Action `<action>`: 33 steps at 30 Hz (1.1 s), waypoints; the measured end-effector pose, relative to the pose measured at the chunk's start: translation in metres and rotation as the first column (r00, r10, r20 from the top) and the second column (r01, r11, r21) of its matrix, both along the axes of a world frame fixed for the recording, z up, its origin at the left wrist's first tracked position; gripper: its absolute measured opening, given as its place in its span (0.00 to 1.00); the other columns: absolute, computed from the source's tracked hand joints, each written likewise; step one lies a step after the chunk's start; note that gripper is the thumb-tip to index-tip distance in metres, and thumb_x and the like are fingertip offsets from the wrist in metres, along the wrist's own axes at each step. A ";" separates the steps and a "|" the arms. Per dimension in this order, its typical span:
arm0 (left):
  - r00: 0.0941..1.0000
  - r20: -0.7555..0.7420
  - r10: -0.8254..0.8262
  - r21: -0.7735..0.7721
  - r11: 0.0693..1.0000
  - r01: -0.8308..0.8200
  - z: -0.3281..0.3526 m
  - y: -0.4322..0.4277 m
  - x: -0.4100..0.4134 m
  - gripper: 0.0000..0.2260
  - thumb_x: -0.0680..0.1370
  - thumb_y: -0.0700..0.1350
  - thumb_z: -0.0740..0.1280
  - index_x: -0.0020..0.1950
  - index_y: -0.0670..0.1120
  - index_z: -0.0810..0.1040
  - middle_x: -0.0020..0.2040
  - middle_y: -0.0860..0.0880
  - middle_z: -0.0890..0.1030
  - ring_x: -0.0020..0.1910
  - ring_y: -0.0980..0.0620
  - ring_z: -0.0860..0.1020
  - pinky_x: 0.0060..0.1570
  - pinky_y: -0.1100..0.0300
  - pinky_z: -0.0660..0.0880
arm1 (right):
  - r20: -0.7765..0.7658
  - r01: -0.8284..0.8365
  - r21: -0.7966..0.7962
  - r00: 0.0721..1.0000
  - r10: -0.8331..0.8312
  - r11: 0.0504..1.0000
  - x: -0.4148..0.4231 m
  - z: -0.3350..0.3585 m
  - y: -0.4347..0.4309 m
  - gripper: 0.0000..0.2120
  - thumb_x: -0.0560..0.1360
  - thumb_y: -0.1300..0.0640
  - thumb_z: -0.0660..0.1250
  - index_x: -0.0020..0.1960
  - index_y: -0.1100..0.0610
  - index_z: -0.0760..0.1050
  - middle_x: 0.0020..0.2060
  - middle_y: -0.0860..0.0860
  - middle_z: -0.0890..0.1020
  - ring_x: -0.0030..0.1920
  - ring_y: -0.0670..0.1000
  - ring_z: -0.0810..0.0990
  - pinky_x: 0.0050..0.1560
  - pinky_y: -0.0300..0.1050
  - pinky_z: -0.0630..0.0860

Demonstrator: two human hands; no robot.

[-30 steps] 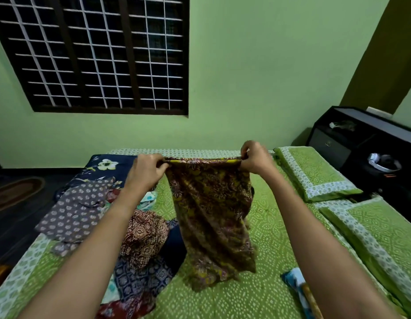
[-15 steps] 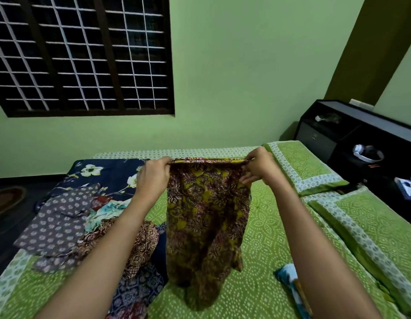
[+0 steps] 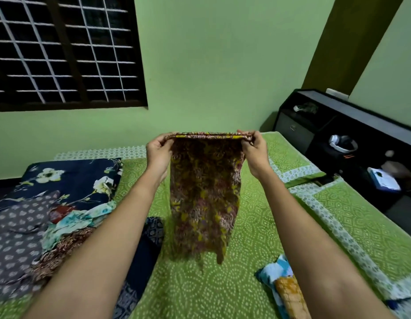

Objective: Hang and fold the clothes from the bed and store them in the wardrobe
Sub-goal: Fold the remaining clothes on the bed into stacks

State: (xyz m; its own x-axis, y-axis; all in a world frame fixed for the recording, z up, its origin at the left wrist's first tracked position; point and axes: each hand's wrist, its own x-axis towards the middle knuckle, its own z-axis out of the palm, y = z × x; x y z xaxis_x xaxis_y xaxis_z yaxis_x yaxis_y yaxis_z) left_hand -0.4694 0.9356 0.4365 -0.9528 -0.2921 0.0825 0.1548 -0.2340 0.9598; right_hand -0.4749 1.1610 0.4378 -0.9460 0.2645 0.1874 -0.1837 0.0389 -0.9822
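My left grip (image 3: 157, 150) and right grip (image 3: 254, 148) each pinch a top corner of the brown cloth (image 3: 204, 192), holding it stretched at centre frame so that it hangs over the bed (image 3: 246, 261). I judge the task to be at an early stage, as this piece is spread but not yet folded. A pile (image 3: 39, 226) of loose clothes lies at the left edge and a bundle (image 3: 282, 284) at lower right. No wardrobe shows, so storing is all still ahead.

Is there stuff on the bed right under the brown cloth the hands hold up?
Nothing visible. The left hand and right hand pinch the brown cloth at its top; bare green bedsheet lies below it. The clothes pile sits left, a blue bundle right.
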 end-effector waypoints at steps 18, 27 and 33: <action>0.838 0.544 0.037 -0.168 0.984 0.065 -0.252 -0.010 0.203 0.10 0.78 0.32 0.61 0.58 0.35 0.76 0.47 0.44 0.78 0.45 0.52 0.76 0.47 0.62 0.73 | 0.461 -0.371 0.412 0.873 0.161 0.832 0.193 -0.241 0.023 0.07 0.72 0.76 0.61 0.47 0.70 0.74 0.36 0.47 0.75 0.36 0.35 0.74 0.40 0.31 0.68; 0.769 0.639 0.005 -0.507 0.755 0.416 -0.367 -0.043 0.367 0.10 0.74 0.30 0.66 0.55 0.30 0.78 0.62 0.32 0.74 0.63 0.39 0.74 0.52 0.65 0.66 | 0.661 -0.433 0.527 0.750 -0.033 0.731 0.351 -0.380 -0.001 0.09 0.73 0.68 0.64 0.52 0.61 0.76 0.46 0.61 0.81 0.50 0.61 0.79 0.50 0.56 0.74; 0.726 0.677 -0.118 -0.534 0.601 0.595 -0.408 -0.066 0.438 0.12 0.76 0.33 0.64 0.59 0.34 0.77 0.65 0.38 0.73 0.62 0.42 0.75 0.56 0.61 0.69 | 0.751 -0.567 0.508 0.660 -0.011 0.648 0.427 -0.414 -0.012 0.12 0.74 0.66 0.63 0.56 0.59 0.76 0.51 0.63 0.80 0.55 0.63 0.78 0.57 0.57 0.73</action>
